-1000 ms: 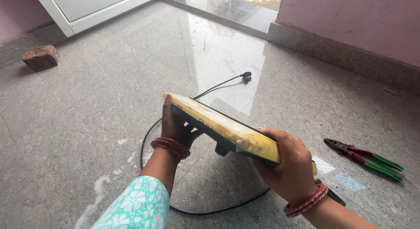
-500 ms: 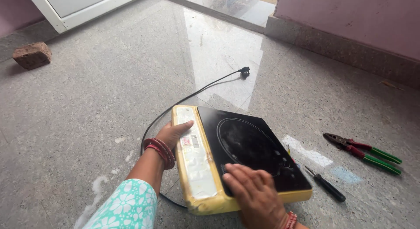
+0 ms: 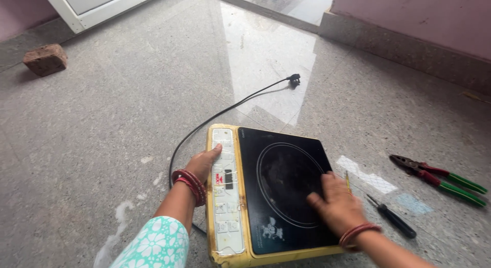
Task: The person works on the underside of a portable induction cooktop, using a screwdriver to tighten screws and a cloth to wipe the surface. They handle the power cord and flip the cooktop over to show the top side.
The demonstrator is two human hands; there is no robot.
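a: what's in hand here?

b: induction cooktop (image 3: 266, 191) lying flat on the stone floor (image 3: 102, 119), glass face up, yellow casing, control strip on its left side. looks like the settle-and-steady step: unit is down, both hands on it.

a: left hand?

b: left hand (image 3: 203, 163) at the left edge by the control strip, fingers together and lightly curled, tips touching the panel. not gripping, more resting or bracing against the side.

a: right?

b: right hand (image 3: 335, 204) laid flat on the black glass, over the right part of the ring marking. fingers slightly spread, palm down, pinching nothing. both hands empty apart from contact with the cooktop.

a: what does the next move call for?

b: my read: any work on it wants a tool picked up. black-handled screwdriver (image 3: 391, 217) lies just right of the cooktop, near the right hand. green-and-red pliers (image 3: 440, 176) further right, apart from it. one hand would have to let go while the other keeps the unit from sliding.

a: cord?

b: black power cord (image 3: 225, 114) runs from behind the left side up across the floor to the plug (image 3: 294, 79), loose, not plugged into anything visible.

a: anything else?

b: brick (image 3: 46, 59) far upper left, well apart. white door frame (image 3: 92, 7) at top.
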